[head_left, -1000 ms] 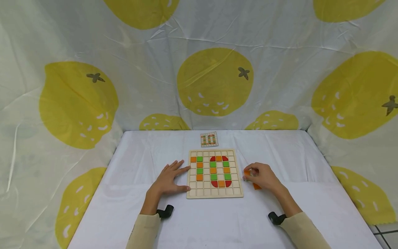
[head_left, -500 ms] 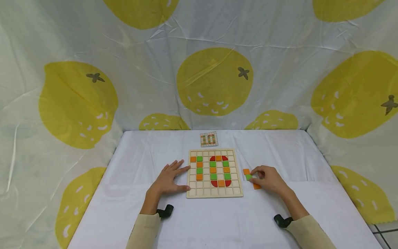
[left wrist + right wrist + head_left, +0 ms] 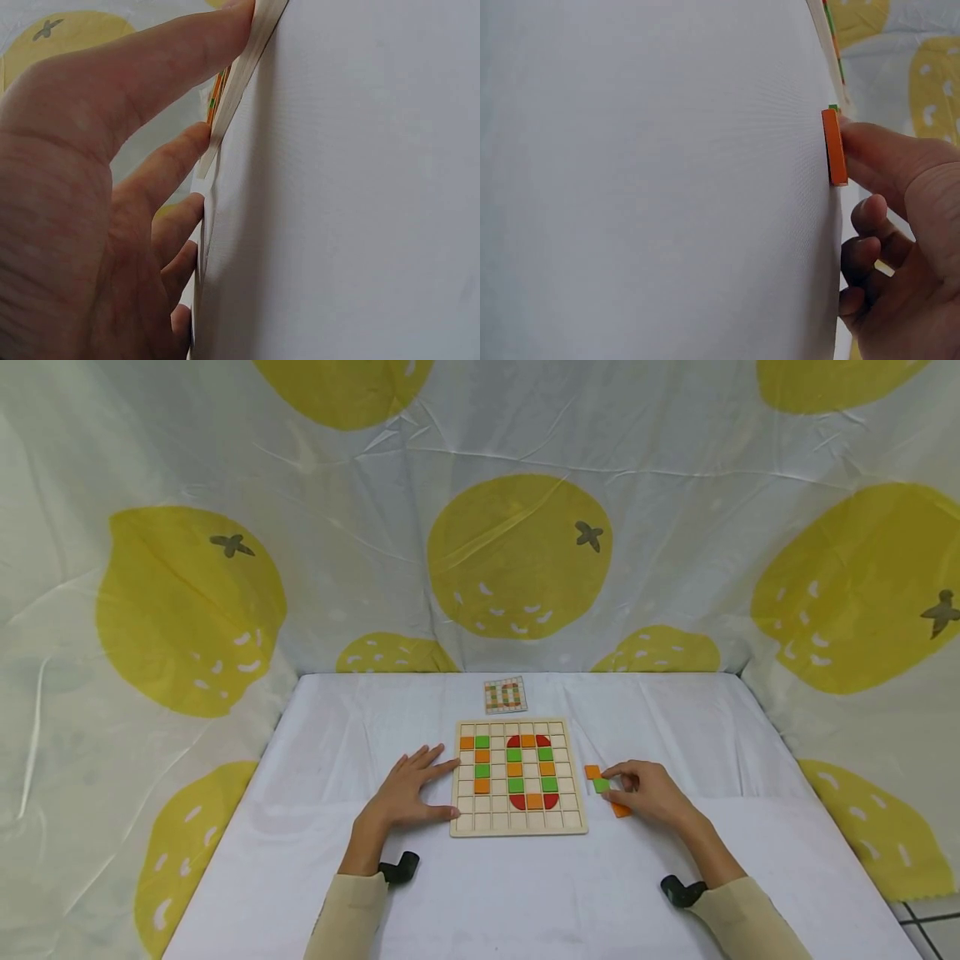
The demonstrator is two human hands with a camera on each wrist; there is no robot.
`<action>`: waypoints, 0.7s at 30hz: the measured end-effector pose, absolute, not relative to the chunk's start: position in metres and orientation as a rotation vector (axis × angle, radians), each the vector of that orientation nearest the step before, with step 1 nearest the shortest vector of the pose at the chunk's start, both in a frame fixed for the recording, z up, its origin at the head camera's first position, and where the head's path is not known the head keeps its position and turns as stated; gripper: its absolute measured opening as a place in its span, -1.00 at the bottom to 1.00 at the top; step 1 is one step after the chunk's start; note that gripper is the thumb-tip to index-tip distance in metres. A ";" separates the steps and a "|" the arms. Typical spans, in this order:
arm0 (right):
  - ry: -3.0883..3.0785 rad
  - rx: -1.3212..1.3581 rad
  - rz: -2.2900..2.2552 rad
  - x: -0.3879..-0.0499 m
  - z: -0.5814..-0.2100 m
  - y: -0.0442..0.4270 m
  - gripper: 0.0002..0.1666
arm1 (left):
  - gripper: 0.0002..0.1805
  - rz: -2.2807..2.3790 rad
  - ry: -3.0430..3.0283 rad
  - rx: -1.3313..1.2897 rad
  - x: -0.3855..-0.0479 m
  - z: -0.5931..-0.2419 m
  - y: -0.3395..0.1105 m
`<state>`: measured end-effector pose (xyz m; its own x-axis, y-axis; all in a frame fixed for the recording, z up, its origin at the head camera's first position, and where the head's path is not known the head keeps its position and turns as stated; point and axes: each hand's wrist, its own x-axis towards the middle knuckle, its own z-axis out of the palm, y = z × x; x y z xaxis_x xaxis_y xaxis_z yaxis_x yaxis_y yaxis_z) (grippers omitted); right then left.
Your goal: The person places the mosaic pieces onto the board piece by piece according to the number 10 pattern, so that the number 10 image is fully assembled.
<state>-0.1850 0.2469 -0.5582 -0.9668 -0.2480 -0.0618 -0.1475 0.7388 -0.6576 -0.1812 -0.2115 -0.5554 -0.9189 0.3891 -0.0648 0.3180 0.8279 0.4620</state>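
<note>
My left hand (image 3: 408, 791) lies with fingers spread, its thumb and a fingertip touching the left edge of a wooden grid board (image 3: 497, 822). On the board, orange, green and red tiles form the number 10. Right of the board, my right hand (image 3: 651, 793) pinches a green tile (image 3: 602, 786) between thumb and index finger, at table level. One loose orange tile (image 3: 593, 772) lies just beyond it, and another orange tile (image 3: 620, 810) sits nearer, partly under the hand. The right wrist view shows the near orange tile (image 3: 835, 148) edge-on, hiding most of the green one.
A small pattern card (image 3: 506, 696) showing a similar 10 lies behind the board. White cloth (image 3: 525, 893) covers the table. A lemon-print curtain (image 3: 660, 568) hangs at the back and sides.
My right hand has let go of the far orange tile and shifted right and nearer, onto the green tile. The left hand stays at the board's edge.
</note>
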 end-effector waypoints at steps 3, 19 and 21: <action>2.793 -0.329 -1.049 -0.186 -0.558 0.246 -0.70 | -0.03 0.688 2.853 0.558 -0.181 -0.555 -0.212; 2.780 -0.334 -1.133 -0.190 -0.543 0.238 -0.69 | -0.04 0.676 2.861 0.552 -0.180 -0.555 -0.211; 2.779 -0.351 -1.146 -0.191 -0.541 0.234 -0.68 | -0.04 0.675 2.863 0.552 -0.181 -0.556 -0.211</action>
<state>-0.1911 0.2342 -0.5414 -0.9665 -0.2559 -0.0184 -0.1686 0.6874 -0.7064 -0.1808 -0.2113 -0.5557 -0.9213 0.3845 -0.0588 0.3177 0.8310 0.4567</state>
